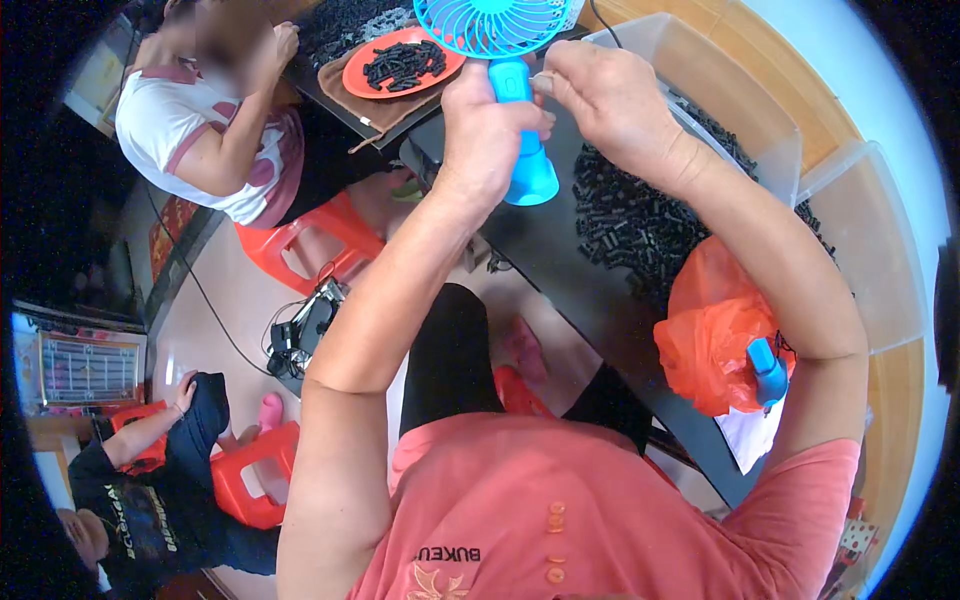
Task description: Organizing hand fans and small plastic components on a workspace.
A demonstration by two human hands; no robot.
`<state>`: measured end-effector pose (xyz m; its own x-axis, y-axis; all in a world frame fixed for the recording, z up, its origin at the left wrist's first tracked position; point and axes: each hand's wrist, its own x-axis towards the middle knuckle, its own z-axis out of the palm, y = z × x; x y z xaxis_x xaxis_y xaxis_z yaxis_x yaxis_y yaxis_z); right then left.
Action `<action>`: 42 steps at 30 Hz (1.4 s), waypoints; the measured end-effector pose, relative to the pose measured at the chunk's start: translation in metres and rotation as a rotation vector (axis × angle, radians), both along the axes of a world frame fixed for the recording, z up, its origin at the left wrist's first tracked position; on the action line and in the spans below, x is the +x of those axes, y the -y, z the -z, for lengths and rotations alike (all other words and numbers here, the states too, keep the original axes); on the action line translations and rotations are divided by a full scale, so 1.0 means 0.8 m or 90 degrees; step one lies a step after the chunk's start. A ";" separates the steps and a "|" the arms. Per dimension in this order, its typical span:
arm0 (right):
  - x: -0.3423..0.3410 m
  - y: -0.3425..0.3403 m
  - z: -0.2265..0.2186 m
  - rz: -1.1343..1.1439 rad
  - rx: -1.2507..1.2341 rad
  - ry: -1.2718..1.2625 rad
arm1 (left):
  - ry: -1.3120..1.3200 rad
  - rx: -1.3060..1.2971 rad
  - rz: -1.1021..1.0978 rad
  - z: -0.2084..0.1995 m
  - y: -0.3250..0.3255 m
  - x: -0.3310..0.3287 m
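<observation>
Two bare hands are up in front of the person, close together over a dark table (560,260). The left hand (485,130) is wrapped tight around the handle of a small blue fan (500,60). The fan stands up straight, with its round cage at the top and its fat foot sticking out under the fist. The right hand (605,95) is just beside the fan handle, with the fingers pinched together on something tiny and pale near the top of the handle. It is too small to tell what that bit is.

On the table, to the right of the fan, lies a big heap of little black pieces (630,225). More of them sit in a clear plastic box (700,70) behind the heap. Near the right elbow is a crumpled orange plastic bag (715,330), and a small blue thing (768,370) lies on it.

Behind the fan is an orange plate (400,62) with more black pieces on it. It rests on a brown cloth (370,100).

Another person in a white and pink shirt (190,130) sits at the far left corner of the table on a red plastic stool (300,245). Low on the left, one more person in a dark shirt (150,510) sits by another red stool (250,470). A tangle of black wires and plugs (305,330) lies on the floor between them
</observation>
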<state>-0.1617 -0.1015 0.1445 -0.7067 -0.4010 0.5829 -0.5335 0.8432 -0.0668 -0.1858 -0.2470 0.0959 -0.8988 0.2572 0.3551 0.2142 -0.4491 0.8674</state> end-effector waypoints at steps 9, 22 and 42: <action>-0.013 -0.019 0.000 -0.106 -0.084 0.092 | 0.022 0.046 0.057 0.002 0.001 -0.005; -0.001 -0.002 0.009 0.024 0.027 0.076 | 0.058 0.031 0.029 0.028 -0.002 -0.006; -0.009 0.001 0.054 -0.018 -0.114 -0.011 | 0.073 0.042 -0.006 0.025 -0.003 0.002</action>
